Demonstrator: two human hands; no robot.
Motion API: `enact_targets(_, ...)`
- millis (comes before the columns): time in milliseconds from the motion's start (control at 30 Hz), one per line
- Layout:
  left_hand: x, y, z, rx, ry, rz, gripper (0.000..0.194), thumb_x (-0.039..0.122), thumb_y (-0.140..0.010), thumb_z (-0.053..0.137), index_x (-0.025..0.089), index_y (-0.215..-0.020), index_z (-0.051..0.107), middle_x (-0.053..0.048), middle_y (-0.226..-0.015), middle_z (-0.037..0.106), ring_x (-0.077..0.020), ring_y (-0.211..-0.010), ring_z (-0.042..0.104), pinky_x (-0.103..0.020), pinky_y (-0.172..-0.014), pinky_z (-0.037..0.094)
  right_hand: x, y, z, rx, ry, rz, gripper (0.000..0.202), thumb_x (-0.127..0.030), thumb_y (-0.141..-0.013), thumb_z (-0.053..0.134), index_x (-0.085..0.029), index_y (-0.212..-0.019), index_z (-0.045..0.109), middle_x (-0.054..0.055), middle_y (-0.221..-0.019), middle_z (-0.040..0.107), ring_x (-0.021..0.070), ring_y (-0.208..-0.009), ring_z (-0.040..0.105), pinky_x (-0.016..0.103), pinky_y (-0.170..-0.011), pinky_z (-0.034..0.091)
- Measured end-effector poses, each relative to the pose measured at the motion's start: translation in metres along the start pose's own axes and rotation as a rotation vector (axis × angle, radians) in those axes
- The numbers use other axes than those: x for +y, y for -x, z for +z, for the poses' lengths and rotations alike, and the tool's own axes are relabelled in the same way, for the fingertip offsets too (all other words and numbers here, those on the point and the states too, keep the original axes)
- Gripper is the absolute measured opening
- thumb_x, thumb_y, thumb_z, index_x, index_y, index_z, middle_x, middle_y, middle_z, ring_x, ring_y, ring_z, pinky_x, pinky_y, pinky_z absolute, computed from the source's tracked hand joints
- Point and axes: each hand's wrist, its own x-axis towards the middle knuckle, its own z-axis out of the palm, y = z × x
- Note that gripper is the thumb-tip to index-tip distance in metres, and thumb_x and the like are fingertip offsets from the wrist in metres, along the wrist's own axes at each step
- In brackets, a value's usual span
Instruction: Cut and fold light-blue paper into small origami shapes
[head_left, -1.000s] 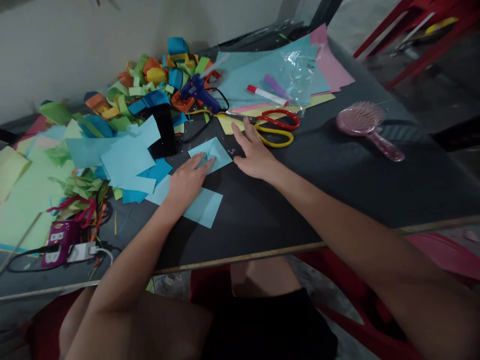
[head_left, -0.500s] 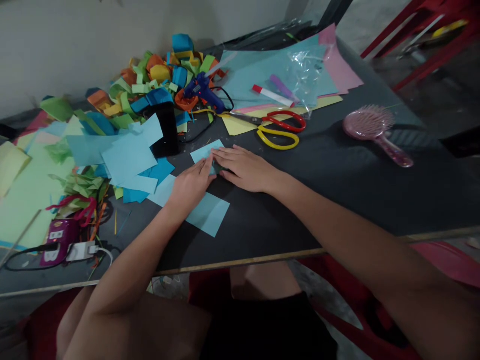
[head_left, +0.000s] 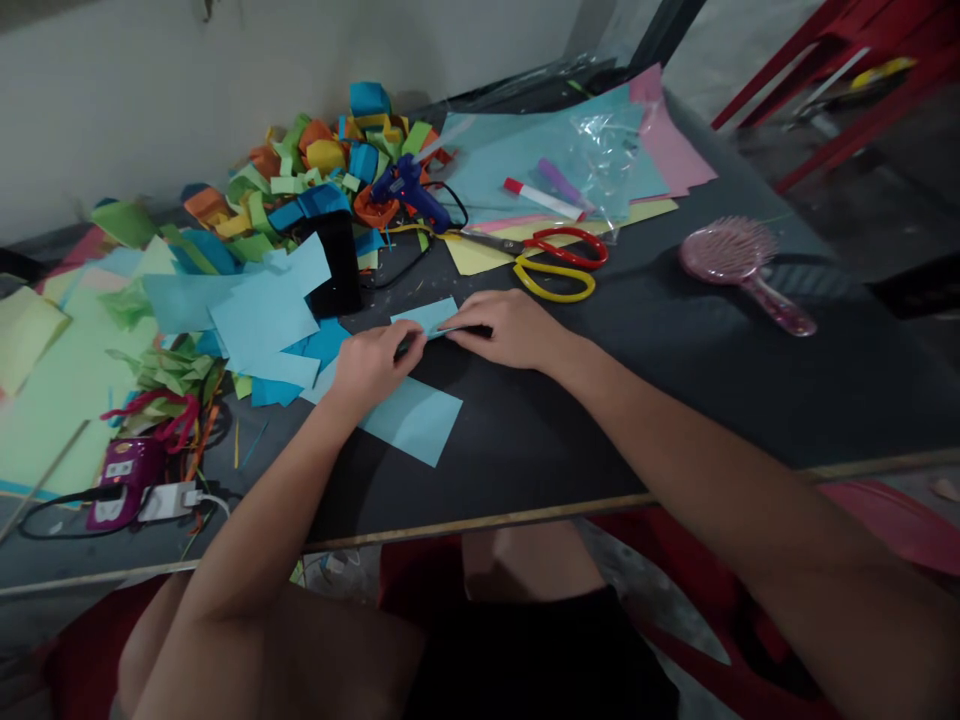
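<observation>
A light blue sheet of paper (head_left: 424,316) lies folded on the dark table, its near edge pinched by both hands. My left hand (head_left: 377,360) is closed on the left part of that edge, fingertips curled. On the right end, my right hand (head_left: 504,326) grips between thumb and fingers. Part of the sheet is hidden behind the fingers. Just below my left hand lies another light blue paper piece (head_left: 417,420), flat on the table. More light blue cut pieces (head_left: 264,318) are heaped to the left, beside a black upright object (head_left: 337,265).
Scissors (head_left: 555,262) with red and yellow handles lie beyond my right hand. A blue glue gun (head_left: 411,190) stands before a pile of coloured paper loops (head_left: 315,150). Markers (head_left: 544,199) rest on paper sheets. A pink hairbrush (head_left: 739,262) lies right; a purple power adapter (head_left: 126,482) lies left.
Both hands were lying flat, pressing on the paper. Now their fingers are bent and pinch its near edge, which is slightly raised. The hands have moved a little apart.
</observation>
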Motion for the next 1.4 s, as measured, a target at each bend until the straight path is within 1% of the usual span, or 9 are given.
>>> enact_targets(133, -0.003, -0.003, 0.002, 0.008, 0.168, -0.09, 0.033, 0.045, -0.097, 0.052, 0.018, -0.096, 0.072, -0.007, -0.088, 0.076, -0.0174, -0.073, 0.069, -0.024, -0.058, 0.045, 0.0, 0.0, -0.003, 0.063, -0.204, 0.176, 0.028, -0.039, -0.087, 0.062, -0.019, -0.096, 0.079, 0.004, -0.072, 0.072, 0.0135, -0.056, 0.056, 0.028, -0.058, 0.041)
enact_targets(200, -0.003, -0.005, 0.003, 0.016, 0.202, -0.158, 0.034, 0.044, -0.096, 0.053, 0.019, -0.085, 0.073, -0.005, -0.081, 0.075, -0.0168, -0.069, 0.067, -0.025, -0.058, 0.043, 0.0, -0.003, 0.0, 0.082, -0.236, 0.242, 0.028, -0.04, -0.085, 0.064, -0.019, -0.096, 0.079, 0.003, -0.069, 0.07, 0.0136, -0.056, 0.054, 0.028, -0.059, 0.039)
enact_targets(333, 0.0, -0.011, 0.005, 0.035, 0.244, -0.326, 0.022, 0.036, -0.094, 0.058, 0.02, -0.099, 0.073, -0.002, -0.076, 0.071, -0.015, -0.063, 0.062, -0.025, -0.056, 0.042, 0.001, -0.008, 0.005, 0.121, -0.187, 0.347, 0.021, -0.035, -0.082, 0.067, -0.019, -0.091, 0.077, 0.003, -0.067, 0.067, 0.0146, -0.059, 0.055, 0.029, -0.062, 0.04)
enact_targets(500, 0.002, -0.017, 0.007, 0.023, 0.133, -0.377, 0.018, 0.03, -0.091, 0.063, 0.019, -0.103, 0.071, -0.006, -0.082, 0.069, -0.0214, -0.084, 0.064, -0.031, -0.071, 0.049, 0.0, -0.011, 0.009, 0.14, -0.08, 0.393, 0.01, -0.025, -0.077, 0.072, -0.018, -0.084, 0.075, 0.003, -0.072, 0.066, 0.0158, -0.064, 0.055, 0.031, -0.065, 0.041)
enact_targets(733, 0.0, -0.013, 0.011, -0.006, -0.098, -0.266, 0.03, 0.03, -0.096, 0.056, 0.018, -0.12, 0.069, -0.015, -0.125, 0.062, -0.0321, -0.12, 0.053, -0.045, -0.096, 0.048, -0.004, -0.008, 0.013, 0.101, 0.058, 0.306, 0.022, -0.029, -0.087, 0.066, -0.018, -0.104, 0.073, 0.011, -0.102, 0.066, 0.0252, -0.097, 0.061, 0.038, -0.082, 0.047)
enact_targets(967, 0.001, -0.011, 0.009, -0.026, -0.077, -0.063, 0.029, 0.032, -0.096, 0.055, 0.013, -0.115, 0.067, -0.016, -0.12, 0.066, -0.0311, -0.117, 0.059, -0.046, -0.096, 0.05, -0.012, -0.003, 0.013, 0.067, 0.044, 0.186, 0.015, -0.033, -0.084, 0.069, -0.02, -0.093, 0.068, 0.011, -0.108, 0.063, 0.029, -0.105, 0.057, 0.043, -0.085, 0.048)
enact_targets(1100, -0.001, -0.009, 0.007, 0.046, 0.071, -0.092, 0.013, 0.028, -0.091, 0.063, 0.018, -0.099, 0.067, -0.01, -0.109, 0.071, -0.0247, -0.106, 0.064, -0.039, -0.091, 0.052, -0.014, -0.003, 0.009, 0.138, -0.158, 0.122, 0.009, -0.029, -0.085, 0.066, -0.02, -0.082, 0.066, 0.007, -0.096, 0.067, 0.0234, -0.093, 0.061, 0.039, -0.084, 0.047)
enact_targets(1267, 0.002, -0.004, 0.007, 0.131, 0.526, -0.307, 0.013, 0.031, -0.091, 0.063, 0.018, -0.09, 0.065, -0.002, -0.077, 0.07, -0.014, -0.069, 0.066, -0.025, -0.062, 0.052, -0.013, -0.005, 0.01, 0.272, -0.461, 0.268, 0.03, -0.047, -0.077, 0.073, -0.018, -0.08, 0.068, 0.003, -0.077, 0.069, 0.0147, -0.067, 0.058, 0.029, -0.062, 0.044)
enact_targets(1400, 0.008, -0.004, 0.013, 0.189, 0.844, -0.465, 0.029, 0.044, -0.084, 0.069, 0.016, -0.083, 0.063, -0.003, -0.071, 0.07, -0.0132, -0.066, 0.068, -0.024, -0.061, 0.056, -0.005, -0.008, 0.02, 0.156, -0.708, 0.356, 0.041, -0.055, -0.074, 0.073, -0.015, -0.084, 0.071, 0.003, -0.064, 0.068, 0.014, -0.055, 0.061, 0.026, -0.052, 0.045)
